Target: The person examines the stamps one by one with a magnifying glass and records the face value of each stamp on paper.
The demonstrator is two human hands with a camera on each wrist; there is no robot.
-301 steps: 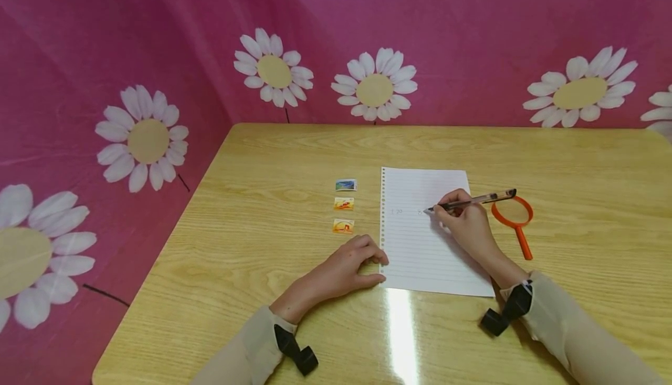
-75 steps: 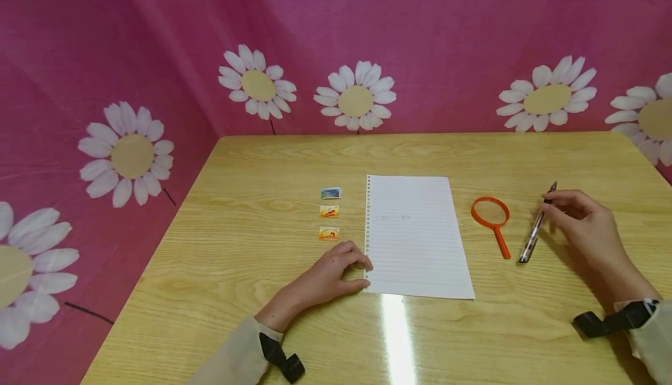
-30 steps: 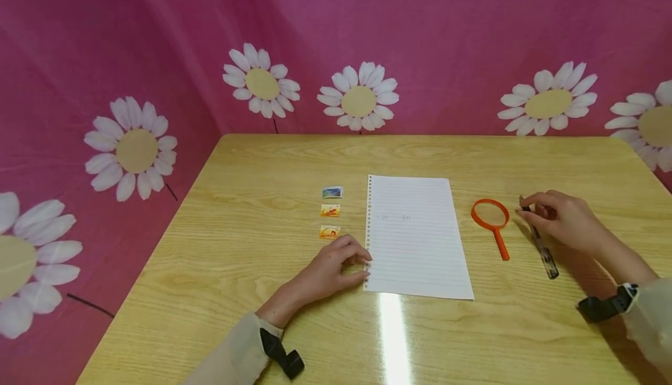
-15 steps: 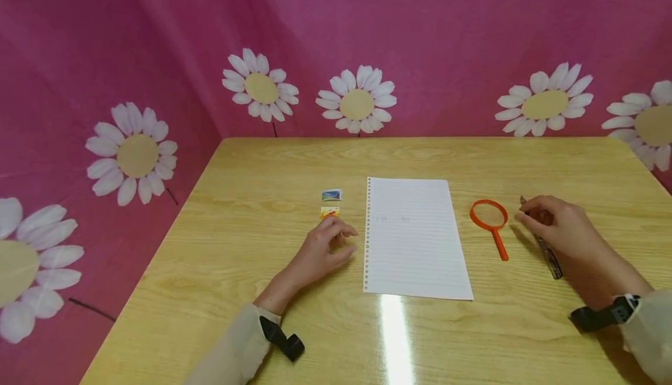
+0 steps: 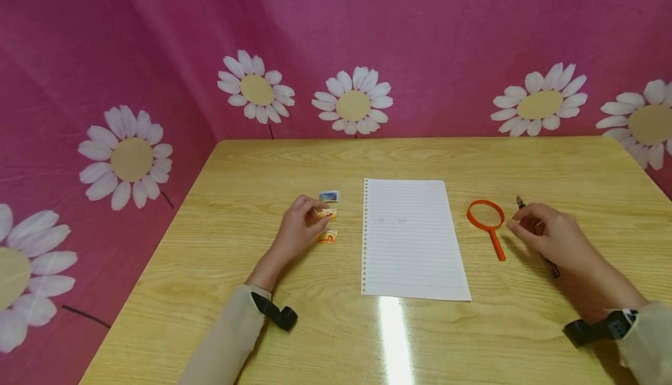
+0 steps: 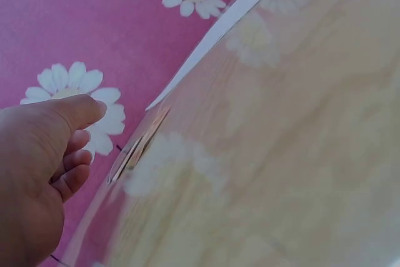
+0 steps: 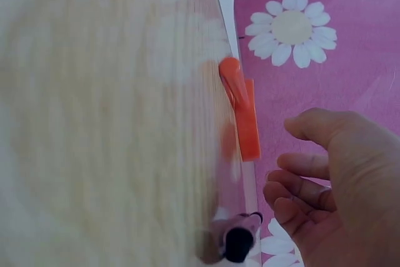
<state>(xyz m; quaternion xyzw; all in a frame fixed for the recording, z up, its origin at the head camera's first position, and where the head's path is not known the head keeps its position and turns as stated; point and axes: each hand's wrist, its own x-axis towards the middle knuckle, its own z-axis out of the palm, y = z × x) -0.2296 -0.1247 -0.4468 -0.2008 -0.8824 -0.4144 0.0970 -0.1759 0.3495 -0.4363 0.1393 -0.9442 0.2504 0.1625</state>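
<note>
My left hand [image 5: 296, 227] hovers at the left side of three small stamps, thumb and fingertips overlapping the middle yellow-red stamp [image 5: 331, 214] in the head view. A blue stamp [image 5: 329, 196] lies above it and another yellow-red stamp [image 5: 329, 237] below. In the left wrist view no object shows between the loosely bent fingers [image 6: 74, 161]. My right hand [image 5: 559, 233] is over the black-and-clear pen [image 5: 551, 268], whose middle it hides. The right wrist view shows the pen [image 7: 239, 242] on the table, apart from the relaxed fingers.
A lined, hole-punched sheet [image 5: 415, 262] with faint handwritten numbers lies mid-table. Between it and my right hand lies an orange magnifying glass [image 5: 496, 246]. A pink flowered cloth [image 5: 436, 52] stands behind the wooden table [image 5: 294, 157].
Ten seconds ago my right hand wrote with the pen; since then it has laid it down right of the magnifying glass. My left hand has left the sheet's edge and moved up-left to the stamps.
</note>
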